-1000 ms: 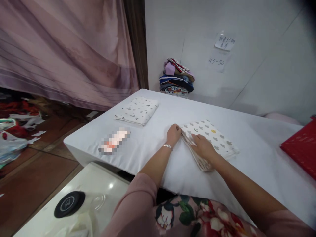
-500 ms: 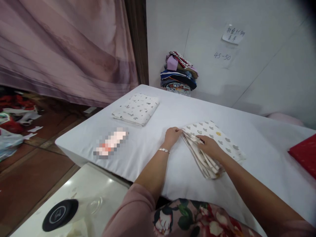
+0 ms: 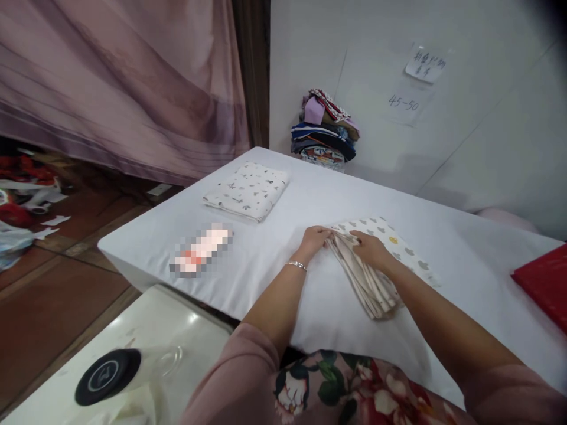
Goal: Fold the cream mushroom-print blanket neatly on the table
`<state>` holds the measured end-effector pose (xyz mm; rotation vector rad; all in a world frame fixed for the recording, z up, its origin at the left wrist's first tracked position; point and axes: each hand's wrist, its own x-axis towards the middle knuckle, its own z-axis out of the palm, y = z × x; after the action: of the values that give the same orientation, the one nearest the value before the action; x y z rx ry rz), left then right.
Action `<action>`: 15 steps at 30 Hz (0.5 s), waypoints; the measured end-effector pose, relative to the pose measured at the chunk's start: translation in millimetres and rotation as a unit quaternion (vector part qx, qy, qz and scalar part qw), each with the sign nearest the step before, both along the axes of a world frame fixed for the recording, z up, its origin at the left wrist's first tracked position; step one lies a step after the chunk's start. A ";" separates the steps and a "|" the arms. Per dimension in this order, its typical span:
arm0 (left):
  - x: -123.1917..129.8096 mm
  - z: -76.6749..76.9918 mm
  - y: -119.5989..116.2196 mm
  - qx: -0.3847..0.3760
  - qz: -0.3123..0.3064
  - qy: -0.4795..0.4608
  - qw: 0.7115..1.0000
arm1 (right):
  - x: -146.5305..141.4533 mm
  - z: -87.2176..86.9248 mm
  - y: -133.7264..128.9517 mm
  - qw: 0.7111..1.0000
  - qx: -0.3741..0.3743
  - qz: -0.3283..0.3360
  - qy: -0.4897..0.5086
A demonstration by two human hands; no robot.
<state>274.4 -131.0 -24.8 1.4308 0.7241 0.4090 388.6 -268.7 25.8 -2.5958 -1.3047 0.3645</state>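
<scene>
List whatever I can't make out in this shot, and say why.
- Right hand, head view: its grip on the held cloth; the back of the hand hides most fingers.
- Phone-sized item, head view: blocked out by pixels.
- Red item, head view: cut off by the right edge.
- Stack, head view: its foot, behind the table.

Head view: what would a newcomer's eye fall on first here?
Probably the white cloth with grey motifs and one yellow one, its layers fanned at the near side, with the left hand at its left corner and the right hand over the layers. Next, the large dusty-pink curtain filling the upper left, and the bright red, flat-sided object at the right edge.
</scene>
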 end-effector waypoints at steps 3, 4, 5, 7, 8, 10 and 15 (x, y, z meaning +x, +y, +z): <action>0.0 -4.5 0.8 0.042 -0.012 0.068 0.997 | 12.5 2.7 -2.2 0.997 0.035 -0.029 0.065; 0.8 -6.5 0.3 0.043 -0.027 0.080 0.995 | 14.6 2.3 -2.7 0.996 0.045 -0.030 0.074; 2.0 -8.3 -0.8 0.038 -0.040 0.084 0.995 | 15.9 1.3 -2.9 0.995 0.054 -0.029 0.079; 4.7 -10.5 -4.5 0.019 -0.058 0.074 0.995 | 17.0 -1.6 -2.9 0.994 0.065 -0.027 0.083; 6.0 -10.7 -7.2 0.010 -0.062 0.067 0.996 | 17.1 -3.2 -2.7 0.994 0.066 -0.025 0.081; 8.3 -9.1 -13.6 -0.010 -0.064 0.056 0.996 | 16.8 -5.6 -2.3 0.995 0.065 -0.019 0.072; 11.4 0.5 -31.8 -0.090 -0.070 0.035 0.993 | 10.8 -3.6 -3.2 0.997 0.065 0.007 0.043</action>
<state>285.8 -162.8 -24.3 1.3199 0.6946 0.1813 399.4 -271.9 22.2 -2.4373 -1.2752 0.3757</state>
